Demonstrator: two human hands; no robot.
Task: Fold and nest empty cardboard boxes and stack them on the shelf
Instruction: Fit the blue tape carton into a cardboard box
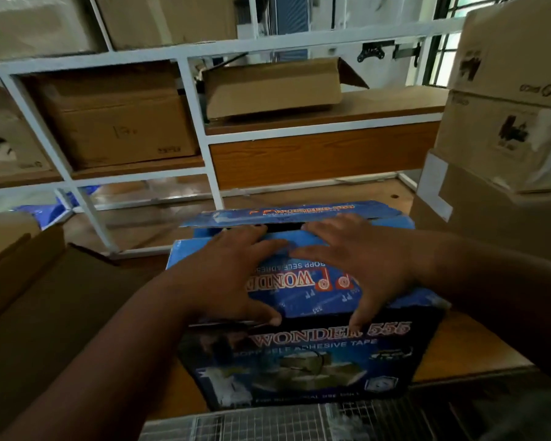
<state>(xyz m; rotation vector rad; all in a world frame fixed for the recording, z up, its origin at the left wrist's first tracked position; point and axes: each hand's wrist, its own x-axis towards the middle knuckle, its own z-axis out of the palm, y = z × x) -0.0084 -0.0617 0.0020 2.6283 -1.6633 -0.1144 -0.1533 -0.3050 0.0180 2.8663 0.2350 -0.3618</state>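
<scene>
Two hands lie flat on the top flaps of one blue printed cardboard tape box [303, 354], which stands on the brown wooden bench [468, 345] near its front edge. Left hand [226, 281]: fingers spread and straight, pressing the near flap, gripping nothing. Right hand [360, 268]: same, thumb over the front top edge. Far flap [299, 211] stands partly raised, a dark gap showing. Judgement: box light, thin-walled, creases easily; best held at the side walls, flaps pushed along their folds. White metal shelf rack [201, 122] with plain brown cartons [118, 122] stands behind.
</scene>
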